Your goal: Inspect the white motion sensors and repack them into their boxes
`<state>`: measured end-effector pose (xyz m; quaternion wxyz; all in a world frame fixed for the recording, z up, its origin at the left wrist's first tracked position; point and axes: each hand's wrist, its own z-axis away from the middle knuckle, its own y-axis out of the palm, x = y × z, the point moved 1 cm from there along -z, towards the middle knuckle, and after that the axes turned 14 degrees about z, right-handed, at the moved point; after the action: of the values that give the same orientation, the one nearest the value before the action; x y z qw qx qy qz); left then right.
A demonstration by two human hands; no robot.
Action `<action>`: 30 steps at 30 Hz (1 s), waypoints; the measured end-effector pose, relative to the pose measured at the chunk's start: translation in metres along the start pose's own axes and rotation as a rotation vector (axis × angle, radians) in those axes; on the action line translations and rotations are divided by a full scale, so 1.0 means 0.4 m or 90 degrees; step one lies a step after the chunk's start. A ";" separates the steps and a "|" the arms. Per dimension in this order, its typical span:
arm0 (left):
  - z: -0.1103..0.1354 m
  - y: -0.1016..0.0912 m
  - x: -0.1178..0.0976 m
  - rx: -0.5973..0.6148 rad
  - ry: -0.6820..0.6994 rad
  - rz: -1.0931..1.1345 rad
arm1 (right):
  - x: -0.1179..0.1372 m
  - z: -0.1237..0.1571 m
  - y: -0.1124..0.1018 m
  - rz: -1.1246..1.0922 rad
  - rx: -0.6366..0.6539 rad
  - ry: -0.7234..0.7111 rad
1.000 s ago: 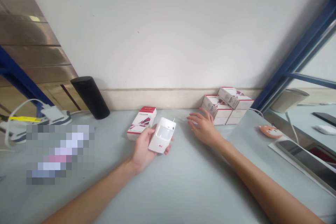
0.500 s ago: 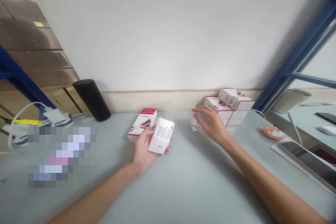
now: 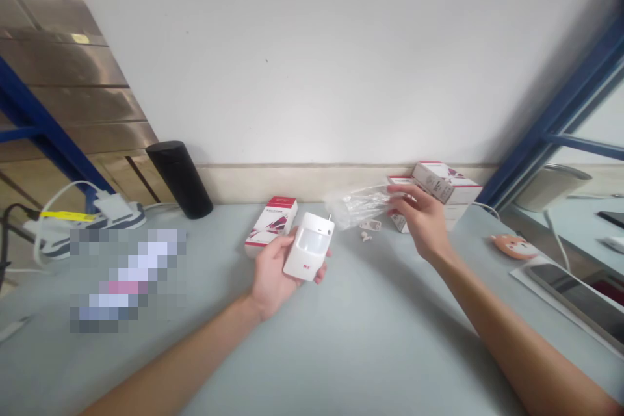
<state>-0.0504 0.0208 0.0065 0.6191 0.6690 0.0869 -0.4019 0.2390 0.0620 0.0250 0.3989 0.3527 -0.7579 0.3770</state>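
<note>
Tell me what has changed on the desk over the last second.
The right hand, flat on the table before, has lifted a clear plastic bag, uncovering small white parts beneath. The left hand keeps its grip on the white sensor. The red-and-white box and box stack have not moved.

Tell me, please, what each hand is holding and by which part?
Left hand grips the white motion sensor by its lower body; right hand pinches the clear plastic bag at its right end.
</note>
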 end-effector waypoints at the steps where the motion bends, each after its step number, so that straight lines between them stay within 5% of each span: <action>1: 0.002 0.002 0.001 0.005 -0.010 0.002 | 0.003 0.003 0.002 0.000 0.002 -0.009; 18: 0.001 0.000 0.010 0.072 -0.135 -0.009 | -0.002 0.020 0.025 -0.052 0.075 0.010; 30: 0.003 -0.011 0.020 0.093 -0.130 -0.157 | 0.039 0.069 0.051 -0.046 0.195 -0.025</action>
<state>-0.0483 0.0177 -0.0020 0.5208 0.6521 0.0758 -0.5458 0.2058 0.0445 0.0218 0.3386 0.4436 -0.6860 0.4669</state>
